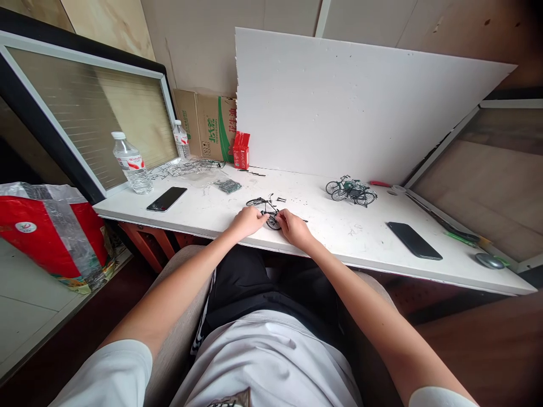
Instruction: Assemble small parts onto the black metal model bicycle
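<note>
A small black model bicycle (272,222) stands near the front edge of the white table, between my two hands. My left hand (250,221) pinches its frame from the left, with fingers closed. From the right, my right hand (292,227) has its thumb and fingertips pressed together at the bicycle's rear part; whether a small piece is between them is too small to see. Just beyond the bicycle lies a small black part (281,199), with tiny dark bits scattered to its right.
Finished-looking model bicycles (351,191) stand to the right. Phones lie at left (167,199) and right (413,240). Water bottles (132,164), a bag of small green parts (228,185), black part frames (190,168) and a red box (241,151) are at the back left. A white board (348,107) leans behind.
</note>
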`<state>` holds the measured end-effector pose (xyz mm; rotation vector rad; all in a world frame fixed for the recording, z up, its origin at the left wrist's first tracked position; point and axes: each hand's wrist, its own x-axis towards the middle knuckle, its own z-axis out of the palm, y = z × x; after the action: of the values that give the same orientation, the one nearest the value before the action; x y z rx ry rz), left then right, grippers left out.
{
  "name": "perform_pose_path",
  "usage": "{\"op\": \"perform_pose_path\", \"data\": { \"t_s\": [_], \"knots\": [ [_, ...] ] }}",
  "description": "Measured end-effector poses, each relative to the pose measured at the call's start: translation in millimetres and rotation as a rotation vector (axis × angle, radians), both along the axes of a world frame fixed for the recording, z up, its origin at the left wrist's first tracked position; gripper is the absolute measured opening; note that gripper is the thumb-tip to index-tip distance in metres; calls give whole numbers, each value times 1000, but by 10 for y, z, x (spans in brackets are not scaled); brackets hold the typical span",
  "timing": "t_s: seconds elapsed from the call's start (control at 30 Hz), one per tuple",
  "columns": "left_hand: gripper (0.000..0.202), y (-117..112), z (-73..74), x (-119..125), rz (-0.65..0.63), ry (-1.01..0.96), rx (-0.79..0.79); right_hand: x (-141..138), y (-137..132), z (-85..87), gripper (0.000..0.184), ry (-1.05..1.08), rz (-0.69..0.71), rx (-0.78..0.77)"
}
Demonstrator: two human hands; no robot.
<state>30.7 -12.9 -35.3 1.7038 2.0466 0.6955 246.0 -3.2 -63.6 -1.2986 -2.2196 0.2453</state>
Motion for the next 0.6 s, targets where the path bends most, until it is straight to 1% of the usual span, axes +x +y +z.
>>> {"op": "perform_pose_path", "data": {
  "t_s": [0.03,0.07,0.1,0.13,0.17,0.23,0.3,0.37,0.4,0.43,0.5,0.53,0.6],
  "knots": [
    [61,21,28,-46,-127,1,-24,-2,-2,3,24,-2,-3,-4],
    [61,50,63,-102,-221,-22,-27,-4,-3,6,23,-4,-4,-8],
    [59,84,103,-171,-275,-57,-15,-5,-4,9,23,-3,-5,-12],
    [55,124,149,-254,-299,-86,10,-6,-4,12,23,-2,-5,-15],
    [52,166,199,-350,-298,-108,49,-6,-5,15,23,-2,-4,-18],
    [45,250,301,-586,-209,-161,158,-6,-8,20,24,-1,2,-20],
    [46,320,383,-881,-111,-163,224,-5,-12,24,24,2,11,-20],
    [47,363,415,-1225,0,-145,285,-3,-16,26,24,10,21,-17],
    [45,372,405,-1406,54,-128,305,-2,-18,27,24,14,24,-16],
    [42,375,376,-1587,133,-96,323,0,-19,28,24,17,26,-16],
    [44,366,272,-1924,340,98,359,4,-20,28,25,21,28,-20],
    [50,359,204,-2069,410,176,368,7,-20,27,25,24,30,-22],
    [59,352,58,-2295,481,248,353,12,-18,25,26,30,40,-25]
  ]
}}
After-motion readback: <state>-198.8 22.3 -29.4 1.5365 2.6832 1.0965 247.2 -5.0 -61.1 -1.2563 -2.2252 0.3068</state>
